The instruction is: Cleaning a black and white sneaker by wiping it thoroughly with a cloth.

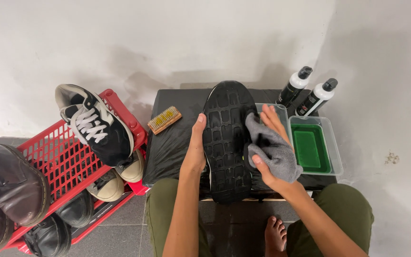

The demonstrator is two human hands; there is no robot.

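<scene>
A black shoe [227,138] lies sole up on a low table covered in black plastic [172,143]. My left hand [196,147] grips its left edge, thumb against the sole. Against the shoe's right side, my right hand [268,150] presses a grey cloth [274,147], with the fingers wrapped in it.
A wooden brush [164,119] lies at the table's back left. A clear tray with green liquid [312,147] and two white bottles with black caps [305,90] stand at the right. A red rack [67,162] on the left holds a black-and-white sneaker [96,126], brown boots [5,185] and other shoes. My bare foot [275,235] rests on the floor.
</scene>
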